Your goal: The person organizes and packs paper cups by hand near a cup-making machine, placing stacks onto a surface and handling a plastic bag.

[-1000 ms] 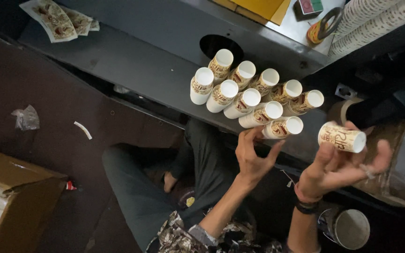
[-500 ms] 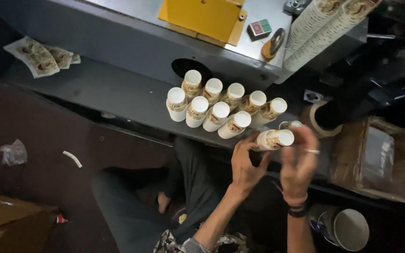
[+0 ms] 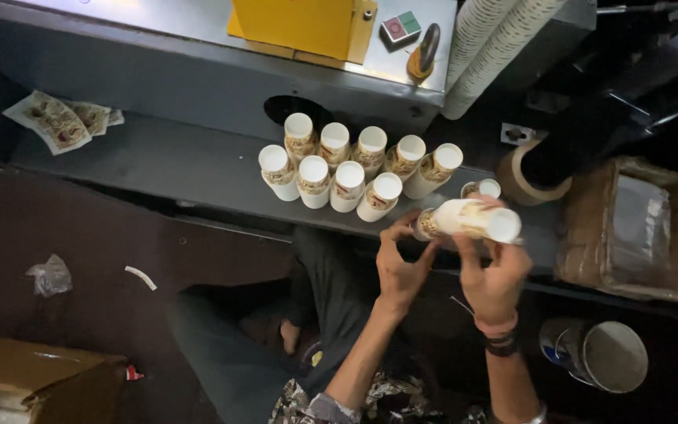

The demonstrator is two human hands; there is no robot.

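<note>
On shelf [image 3: 158, 169]: perhaps ten cup stacks [image 3: 351, 169].

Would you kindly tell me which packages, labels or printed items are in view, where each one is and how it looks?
Cup stack: held sideways by both hands, white with brown print.
Standing cups: grouped on the grey shelf, white tops, brown printed sides.
Printed sheets: shelf's left end, pale, fan-shaped, red-brown pattern.
Small box: on the machine top, red and green.
Wrapped bundle: right, brown paper, clear film.
Carton: bottom left, brown cardboard.
</note>
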